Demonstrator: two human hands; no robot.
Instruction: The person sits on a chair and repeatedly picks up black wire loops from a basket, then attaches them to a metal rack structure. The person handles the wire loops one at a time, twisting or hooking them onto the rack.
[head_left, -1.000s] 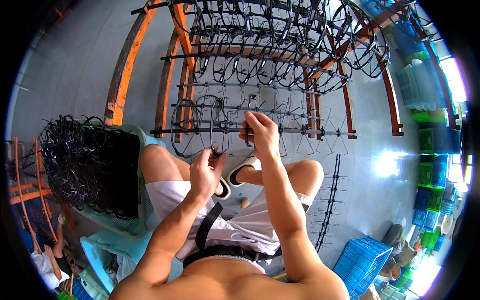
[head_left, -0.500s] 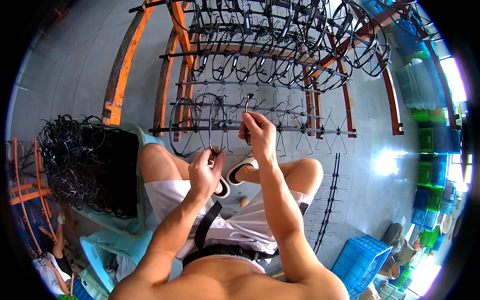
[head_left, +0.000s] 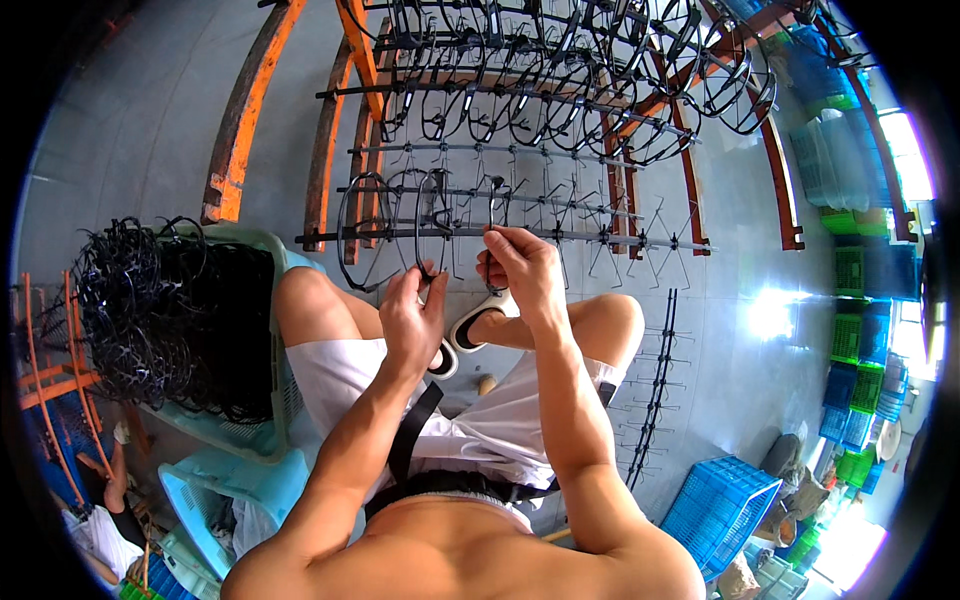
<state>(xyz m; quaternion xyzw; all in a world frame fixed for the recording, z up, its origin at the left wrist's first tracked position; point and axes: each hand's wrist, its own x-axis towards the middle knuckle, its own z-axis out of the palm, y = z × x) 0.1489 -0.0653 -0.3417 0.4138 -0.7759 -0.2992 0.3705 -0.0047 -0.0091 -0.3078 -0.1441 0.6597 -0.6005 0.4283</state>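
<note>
My left hand (head_left: 412, 315) is closed, its fingertips pinching the lower end of a black hoop-shaped part (head_left: 419, 235) that stands against the rack's hooked bars. Just right of it, my right hand (head_left: 522, 268) is closed around a narrow black part (head_left: 496, 192), seen nearly edge-on, its bent top showing above my fingers. Whether this part is on a hook I cannot tell. A further black hoop (head_left: 343, 225) hangs on the lowest bar (head_left: 320, 238), left of both hands. Bare wire hooks (head_left: 655, 235) stick out along that bar to the right.
Many black hoops (head_left: 540, 110) hang on higher bars between orange rack posts (head_left: 240, 130). A pale green crate (head_left: 282, 350) heaped with black parts stands at my left. A hooked bar (head_left: 655, 400) lies on the floor at right, near a blue crate (head_left: 720, 510). Another person (head_left: 115, 500) is at lower left.
The rack and floor sit slightly higher in the view. My left hand has moved up a little with the hoop; my right hand keeps its grip on the narrow part.
</note>
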